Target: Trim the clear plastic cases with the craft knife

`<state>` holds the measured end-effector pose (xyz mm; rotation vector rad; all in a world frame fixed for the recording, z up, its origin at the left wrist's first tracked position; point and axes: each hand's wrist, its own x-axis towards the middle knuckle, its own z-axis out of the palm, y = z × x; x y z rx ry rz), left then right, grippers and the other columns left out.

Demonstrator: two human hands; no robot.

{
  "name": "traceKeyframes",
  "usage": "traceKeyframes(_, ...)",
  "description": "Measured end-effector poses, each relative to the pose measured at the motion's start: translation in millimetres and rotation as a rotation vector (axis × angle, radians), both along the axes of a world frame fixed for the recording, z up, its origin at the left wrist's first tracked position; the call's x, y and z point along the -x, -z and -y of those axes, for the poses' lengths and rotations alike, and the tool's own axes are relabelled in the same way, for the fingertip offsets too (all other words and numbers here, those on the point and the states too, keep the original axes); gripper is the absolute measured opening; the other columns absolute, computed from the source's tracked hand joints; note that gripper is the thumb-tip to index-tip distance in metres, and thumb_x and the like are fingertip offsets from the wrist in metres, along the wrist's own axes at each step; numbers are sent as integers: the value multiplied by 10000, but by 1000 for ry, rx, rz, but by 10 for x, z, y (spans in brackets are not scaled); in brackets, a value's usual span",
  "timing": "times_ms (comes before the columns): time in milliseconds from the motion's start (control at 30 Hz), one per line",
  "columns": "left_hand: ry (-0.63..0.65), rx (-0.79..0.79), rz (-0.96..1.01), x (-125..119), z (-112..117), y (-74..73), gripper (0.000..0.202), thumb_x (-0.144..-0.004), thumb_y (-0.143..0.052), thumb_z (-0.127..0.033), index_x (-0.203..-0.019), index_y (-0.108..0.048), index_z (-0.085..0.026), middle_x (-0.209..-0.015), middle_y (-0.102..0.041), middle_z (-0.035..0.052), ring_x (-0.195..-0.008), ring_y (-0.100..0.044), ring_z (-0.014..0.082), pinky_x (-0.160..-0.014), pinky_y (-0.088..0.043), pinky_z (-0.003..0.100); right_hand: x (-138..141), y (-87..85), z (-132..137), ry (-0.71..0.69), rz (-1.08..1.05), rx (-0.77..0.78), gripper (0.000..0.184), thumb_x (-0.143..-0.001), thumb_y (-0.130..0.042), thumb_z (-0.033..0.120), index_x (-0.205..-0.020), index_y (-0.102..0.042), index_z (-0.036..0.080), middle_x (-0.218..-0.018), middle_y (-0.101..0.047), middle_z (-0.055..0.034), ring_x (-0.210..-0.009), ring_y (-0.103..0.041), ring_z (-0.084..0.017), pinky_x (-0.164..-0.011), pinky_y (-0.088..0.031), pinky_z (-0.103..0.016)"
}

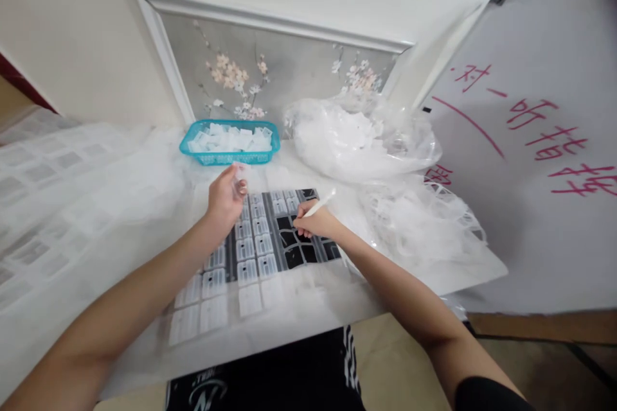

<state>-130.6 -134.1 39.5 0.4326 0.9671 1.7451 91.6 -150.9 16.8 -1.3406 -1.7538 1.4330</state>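
Observation:
My left hand (225,198) is closed, its fingertips pinching a small translucent plastic piece (245,171) just in front of the blue basket. My right hand (315,221) grips a slim white pen-like stick (322,201) and rests over a black area of the sheet. Between and below both hands lies a sheet with a grid of cells. Clear rectangular plastic pieces (245,248) cover its left and middle columns. Bare black cells (293,257) show on the right, around my right hand. Fingers hide part of the cells there.
A blue basket (230,157) full of small translucent pieces stands at the back. Beside it sits a clear plastic bag (357,144) of white material. Loose clear film strips (429,225) lie at right, more translucent sheets (53,186) at left. A flower picture leans behind.

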Motion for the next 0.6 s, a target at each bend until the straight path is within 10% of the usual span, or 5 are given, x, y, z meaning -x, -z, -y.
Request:
traceKeyframes(233, 367, 56, -30, -86, 272, 60, 193, -750, -725, -234, -889, -651, -122, -908, -664, 27, -500, -539, 52, -345, -307, 147, 237, -79, -30, 312, -258, -560, 308, -964, -388, 418, -1060, -593, 209, -789, -729, -29, -663, -673, -149, -613, -548, -257)
traceKeyframes(367, 439, 105, -68, -92, 317, 251, 145, -783, -698, -234, -832, -634, -114, -682, -633, 14, -453, -535, 72, -356, -353, 162, 275, 108, 112, 82, -90, -853, 287, -954, -477, 388, -1133, -659, 257, -1177, -689, -46, -1145, -606, -205, -1022, -477, -383)
traceKeyframes(600, 618, 18, -121, -74, 367, 347, 189, -836, -657, -290, -896, -635, -112, -634, -616, 24, -437, -546, 90, -355, -369, 167, 237, 138, 135, -102, 11, -991, 300, -834, -694, 370, -1107, -684, 245, -1334, -595, -77, -1305, -488, -242, -1089, -424, -450)
